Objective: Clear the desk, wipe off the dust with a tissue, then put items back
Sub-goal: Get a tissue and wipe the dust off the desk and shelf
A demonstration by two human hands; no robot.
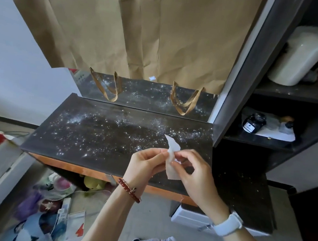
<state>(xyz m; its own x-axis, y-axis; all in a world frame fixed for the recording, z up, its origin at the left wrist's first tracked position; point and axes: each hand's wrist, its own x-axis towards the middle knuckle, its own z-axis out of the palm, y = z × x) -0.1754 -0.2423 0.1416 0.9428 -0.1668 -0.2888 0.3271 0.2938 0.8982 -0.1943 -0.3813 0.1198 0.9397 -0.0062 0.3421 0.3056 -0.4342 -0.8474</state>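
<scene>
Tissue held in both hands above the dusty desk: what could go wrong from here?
1. The tissue, pinched between the left hand and right hand, looks small against the dust spread across the whole desk; it may smear rather than lift it.
2. A sweep toward the front edge could push dust onto the items on the floor below.
3. The paper bag handles hang low at the back and may snag.

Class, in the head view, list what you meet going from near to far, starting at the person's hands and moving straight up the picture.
Left hand and right hand pinching the tissue → dusty desk top → mirror strip → brown paper bag.
</scene>
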